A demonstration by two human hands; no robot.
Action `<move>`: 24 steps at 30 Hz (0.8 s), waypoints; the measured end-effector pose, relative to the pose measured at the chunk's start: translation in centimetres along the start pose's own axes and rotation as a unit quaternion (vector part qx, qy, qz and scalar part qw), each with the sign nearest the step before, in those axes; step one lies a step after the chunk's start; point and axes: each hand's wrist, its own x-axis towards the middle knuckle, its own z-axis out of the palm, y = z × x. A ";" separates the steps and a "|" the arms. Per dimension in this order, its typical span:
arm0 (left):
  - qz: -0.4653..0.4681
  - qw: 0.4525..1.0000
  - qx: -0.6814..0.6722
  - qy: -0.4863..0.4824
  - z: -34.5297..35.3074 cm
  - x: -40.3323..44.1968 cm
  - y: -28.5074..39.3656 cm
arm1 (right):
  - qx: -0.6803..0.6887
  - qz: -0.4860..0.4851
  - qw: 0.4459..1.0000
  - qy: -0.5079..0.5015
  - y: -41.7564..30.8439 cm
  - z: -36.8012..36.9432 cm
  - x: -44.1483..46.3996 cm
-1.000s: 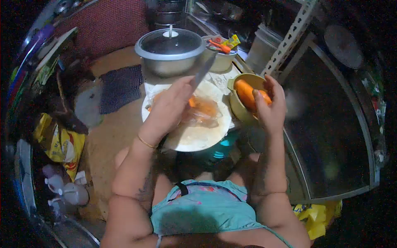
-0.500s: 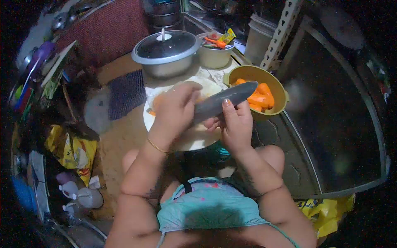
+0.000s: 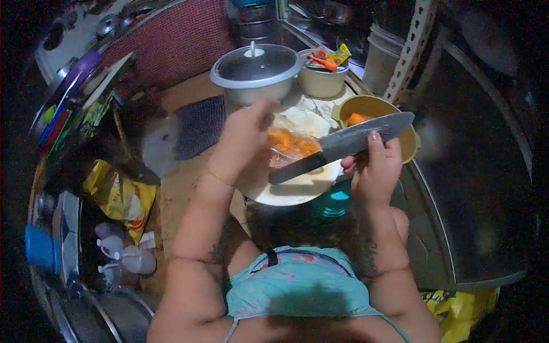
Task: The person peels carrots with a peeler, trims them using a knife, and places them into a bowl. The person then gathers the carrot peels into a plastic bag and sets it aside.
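My right hand [image 3: 377, 166] grips a large kitchen knife [image 3: 366, 139] by its blade, thumb on the flat side. The knife tilts, tip up to the right, with its dark handle [image 3: 296, 167] pointing left over a round white board [image 3: 274, 197]. Empty of the knife, my left hand [image 3: 246, 131] is over the board's left side, its fingers blurred and partly turned away. Beside it lies a clear plastic bag [image 3: 293, 143] with orange pieces inside or under it. Behind the blade stands a yellow-green basin [image 3: 409, 154], where a peeled carrot [image 3: 357, 119] shows.
A lidded pot [image 3: 251, 86] and a small tub [image 3: 323, 83] holding packets stand at the back. A metal post [image 3: 409, 51] rises behind the basin. Plastic jugs [image 3: 137, 260] and a yellow bag [image 3: 123, 197] sit on the floor at left.
My left hand has come off the knife's handle and moved away from it. The knife, in my right hand, now shows its handle and lies farther right. The view has shifted left.
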 end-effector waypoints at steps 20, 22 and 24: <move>-0.092 0.984 -0.052 0.141 -1.8 -1.4 -4.6 | -0.441 -0.473 0.756 -0.100 -1.3 -9.4 4.2; -0.090 0.971 -0.084 0.206 -6.7 -2.8 -5.5 | -0.503 -0.555 0.656 -0.095 -1.3 -7.9 3.9; -0.170 0.959 -0.071 0.214 -12.1 -4.6 -5.0 | -0.521 -0.600 0.602 -0.085 -1.3 -6.2 3.4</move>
